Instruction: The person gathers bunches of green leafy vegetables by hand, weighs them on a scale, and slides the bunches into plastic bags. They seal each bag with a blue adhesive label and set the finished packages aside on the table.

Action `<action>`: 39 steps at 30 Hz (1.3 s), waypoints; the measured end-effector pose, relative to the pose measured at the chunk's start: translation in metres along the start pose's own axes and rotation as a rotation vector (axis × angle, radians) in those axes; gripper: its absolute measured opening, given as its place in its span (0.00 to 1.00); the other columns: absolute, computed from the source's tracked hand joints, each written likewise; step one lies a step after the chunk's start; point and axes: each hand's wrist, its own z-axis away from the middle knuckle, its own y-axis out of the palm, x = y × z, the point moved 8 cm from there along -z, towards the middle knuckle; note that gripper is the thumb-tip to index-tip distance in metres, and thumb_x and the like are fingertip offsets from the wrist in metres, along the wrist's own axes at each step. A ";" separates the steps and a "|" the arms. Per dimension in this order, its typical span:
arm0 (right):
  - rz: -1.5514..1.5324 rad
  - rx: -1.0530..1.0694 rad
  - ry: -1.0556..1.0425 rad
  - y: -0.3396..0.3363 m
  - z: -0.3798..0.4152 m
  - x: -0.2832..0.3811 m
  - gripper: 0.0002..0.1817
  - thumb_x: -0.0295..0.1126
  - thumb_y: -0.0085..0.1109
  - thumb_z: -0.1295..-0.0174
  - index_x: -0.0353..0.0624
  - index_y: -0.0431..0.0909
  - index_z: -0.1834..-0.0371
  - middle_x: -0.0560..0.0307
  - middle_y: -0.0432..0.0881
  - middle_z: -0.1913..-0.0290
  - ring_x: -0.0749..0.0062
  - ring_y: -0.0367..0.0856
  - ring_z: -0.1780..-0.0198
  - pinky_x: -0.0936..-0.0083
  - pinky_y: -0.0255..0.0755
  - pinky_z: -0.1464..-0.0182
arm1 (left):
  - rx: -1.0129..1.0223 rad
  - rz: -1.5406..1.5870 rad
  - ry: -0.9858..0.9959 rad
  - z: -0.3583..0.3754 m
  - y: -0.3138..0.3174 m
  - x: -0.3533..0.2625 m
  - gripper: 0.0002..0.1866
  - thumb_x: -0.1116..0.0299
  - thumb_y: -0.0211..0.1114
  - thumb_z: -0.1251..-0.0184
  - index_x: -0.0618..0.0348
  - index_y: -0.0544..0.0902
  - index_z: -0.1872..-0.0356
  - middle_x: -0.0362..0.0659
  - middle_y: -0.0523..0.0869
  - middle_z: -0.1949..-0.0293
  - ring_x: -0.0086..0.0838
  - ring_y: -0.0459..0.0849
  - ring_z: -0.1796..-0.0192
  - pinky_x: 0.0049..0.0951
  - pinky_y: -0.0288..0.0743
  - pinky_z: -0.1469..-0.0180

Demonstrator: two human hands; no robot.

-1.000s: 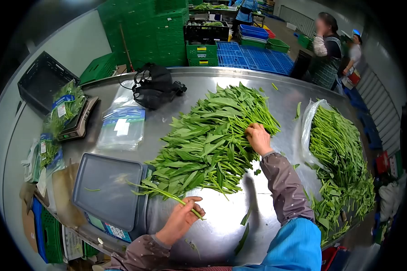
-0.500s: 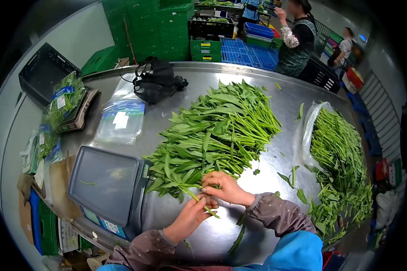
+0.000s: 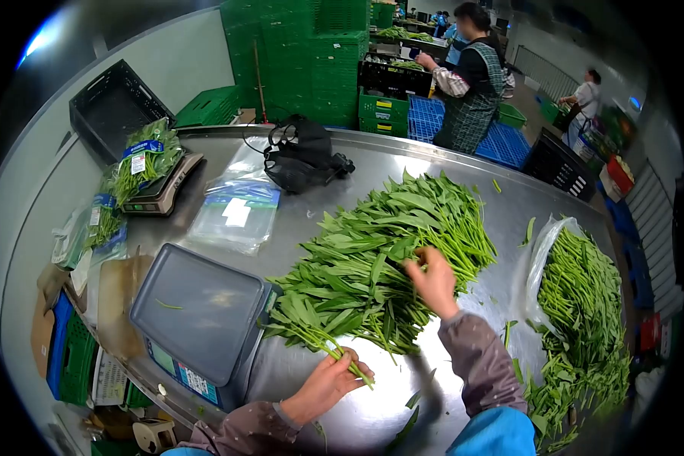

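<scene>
A large heap of leafy green stems (image 3: pixel 387 258) lies in the middle of the metal table. Low in the view, my left hand (image 3: pixel 328 384) is closed around a few stems (image 3: pixel 327 342) whose leaves point up and left onto the heap. My right hand (image 3: pixel 433 281) is over the right part of the heap, thumb and fingers together at a leaf; whether it grips it is hard to tell. Left of the heap is a scale with a grey tray (image 3: pixel 197 311), which bears one thin stem piece.
Clear plastic bags (image 3: pixel 235 213) and a black bag (image 3: pixel 300 156) lie at the table's back. A second scale (image 3: pixel 163 186) bears packed greens (image 3: pixel 140 163). More greens (image 3: pixel 577 304) spill from a plastic bag at right. A person (image 3: pixel 471 83) stands beyond the table.
My right hand has left the stems near my left hand and moved up and right over the heap. My left hand still holds stems. The camera view has shifted.
</scene>
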 end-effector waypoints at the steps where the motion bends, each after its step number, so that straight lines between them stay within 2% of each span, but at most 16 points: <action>1: 0.195 -0.133 -0.011 -0.004 -0.015 -0.022 0.17 0.40 0.58 0.50 0.40 0.76 0.61 0.51 0.79 0.70 0.60 0.78 0.70 0.68 0.70 0.67 | 0.027 0.029 -0.015 0.001 -0.001 0.002 0.08 0.64 0.45 0.30 0.56 0.68 0.63 0.44 0.76 0.67 0.36 0.77 0.57 0.43 0.69 0.44; 3: 0.317 0.043 0.159 0.013 -0.034 -0.063 0.18 0.42 0.59 0.53 0.41 0.77 0.64 0.49 0.79 0.68 0.54 0.78 0.65 0.64 0.71 0.65 | -0.010 0.047 -0.029 0.005 0.000 0.005 0.07 0.65 0.44 0.30 0.56 0.67 0.63 0.42 0.74 0.72 0.35 0.76 0.62 0.47 0.67 0.43; 5: 0.004 0.011 0.207 0.020 -0.038 -0.083 0.12 0.39 0.60 0.54 0.40 0.78 0.72 0.49 0.77 0.74 0.59 0.77 0.69 0.66 0.70 0.68 | 0.033 0.014 0.003 0.009 0.002 0.005 0.07 0.65 0.42 0.29 0.57 0.66 0.60 0.39 0.71 0.73 0.29 0.75 0.64 0.45 0.68 0.45; 8: -0.321 -0.230 -0.140 -0.030 -0.017 -0.004 0.03 0.22 0.56 0.51 0.38 0.77 0.73 0.55 0.75 0.74 0.69 0.74 0.76 0.77 0.68 0.72 | 0.040 -0.021 0.085 0.013 -0.002 -0.009 0.08 0.65 0.40 0.29 0.57 0.66 0.60 0.37 0.69 0.75 0.27 0.74 0.67 0.46 0.67 0.44; 9: -0.239 -0.185 -0.192 -0.038 0.000 0.019 0.04 0.21 0.57 0.52 0.39 0.76 0.72 0.55 0.75 0.73 0.69 0.74 0.74 0.77 0.68 0.73 | 0.043 -0.019 0.072 0.014 -0.001 -0.012 0.08 0.65 0.40 0.29 0.57 0.66 0.60 0.37 0.69 0.75 0.27 0.74 0.67 0.46 0.67 0.44; 10: -0.201 -0.209 -0.433 -0.039 0.021 0.044 0.06 0.20 0.58 0.56 0.41 0.77 0.73 0.56 0.75 0.73 0.69 0.74 0.74 0.77 0.69 0.74 | 0.022 -0.029 0.055 0.015 0.001 -0.014 0.09 0.65 0.40 0.28 0.58 0.66 0.59 0.37 0.69 0.76 0.26 0.74 0.68 0.46 0.67 0.44; 12: -0.200 -0.058 -0.730 -0.019 0.073 0.079 0.10 0.23 0.58 0.62 0.48 0.77 0.74 0.62 0.76 0.70 0.72 0.75 0.75 0.78 0.69 0.78 | 0.019 -0.053 0.028 0.014 0.000 -0.010 0.11 0.63 0.42 0.29 0.61 0.67 0.58 0.38 0.71 0.74 0.25 0.75 0.69 0.43 0.69 0.45; 15: -0.115 0.196 -0.913 -0.001 0.138 0.115 0.08 0.28 0.59 0.58 0.46 0.76 0.72 0.63 0.75 0.72 0.73 0.75 0.76 0.80 0.68 0.80 | 0.046 -0.152 -0.130 0.014 0.004 0.012 0.12 0.63 0.44 0.29 0.61 0.68 0.59 0.39 0.73 0.72 0.25 0.76 0.68 0.40 0.72 0.48; 20: -0.082 0.236 -0.817 0.006 0.148 0.098 0.09 0.30 0.60 0.58 0.47 0.75 0.71 0.63 0.72 0.74 0.73 0.74 0.78 0.79 0.67 0.81 | 0.062 -0.159 -0.253 0.021 -0.002 0.025 0.10 0.64 0.44 0.29 0.61 0.69 0.62 0.40 0.74 0.70 0.27 0.77 0.67 0.36 0.73 0.52; 24: 0.007 0.173 -0.575 -0.001 0.113 0.047 0.08 0.27 0.58 0.58 0.44 0.70 0.74 0.57 0.70 0.75 0.64 0.74 0.76 0.70 0.69 0.78 | 0.110 -0.239 0.213 0.036 0.027 -0.033 0.10 0.64 0.44 0.30 0.60 0.69 0.66 0.42 0.75 0.72 0.32 0.76 0.67 0.39 0.71 0.52; 25: -0.025 0.039 -0.498 -0.010 0.096 0.026 0.10 0.28 0.61 0.57 0.44 0.72 0.70 0.56 0.72 0.73 0.60 0.74 0.75 0.71 0.69 0.77 | 0.164 -0.358 0.414 0.043 0.036 -0.053 0.11 0.62 0.45 0.30 0.59 0.69 0.67 0.43 0.74 0.74 0.33 0.76 0.67 0.40 0.70 0.52; 26: 0.034 0.007 -0.301 -0.015 0.079 -0.001 0.15 0.30 0.64 0.57 0.45 0.73 0.64 0.55 0.75 0.69 0.59 0.75 0.70 0.71 0.71 0.72 | 0.091 -0.324 0.430 0.043 0.036 -0.062 0.10 0.62 0.45 0.30 0.57 0.68 0.66 0.42 0.72 0.76 0.31 0.75 0.68 0.40 0.69 0.52; 29: 0.300 -0.055 -0.173 -0.037 0.039 -0.020 0.36 0.40 0.69 0.61 0.34 0.65 0.49 0.43 0.69 0.48 0.52 0.67 0.48 0.65 0.66 0.51 | 0.030 -0.172 0.331 0.029 0.013 -0.050 0.09 0.62 0.46 0.30 0.56 0.68 0.64 0.39 0.70 0.77 0.30 0.73 0.68 0.39 0.68 0.51; 34: 0.574 0.059 -0.077 0.001 0.018 -0.060 0.41 0.44 0.70 0.64 0.33 0.65 0.48 0.44 0.66 0.44 0.52 0.62 0.42 0.59 0.57 0.44 | -0.001 -0.122 0.159 0.023 0.002 -0.018 0.09 0.63 0.45 0.29 0.56 0.69 0.63 0.37 0.69 0.77 0.27 0.72 0.67 0.38 0.68 0.50; 37: 0.610 -0.117 -0.205 -0.019 -0.004 -0.060 0.40 0.43 0.70 0.66 0.33 0.65 0.49 0.46 0.66 0.45 0.54 0.63 0.44 0.61 0.59 0.47 | -0.070 -0.155 0.126 0.023 -0.003 -0.019 0.10 0.63 0.45 0.29 0.57 0.69 0.64 0.37 0.69 0.76 0.27 0.72 0.67 0.37 0.68 0.49; 39: 0.624 -0.031 -0.101 -0.021 -0.018 -0.074 0.45 0.47 0.71 0.68 0.31 0.63 0.47 0.43 0.65 0.45 0.53 0.63 0.44 0.60 0.58 0.46 | -0.049 -0.155 0.144 0.021 -0.007 -0.019 0.09 0.63 0.45 0.29 0.57 0.69 0.64 0.37 0.70 0.75 0.27 0.73 0.66 0.37 0.68 0.49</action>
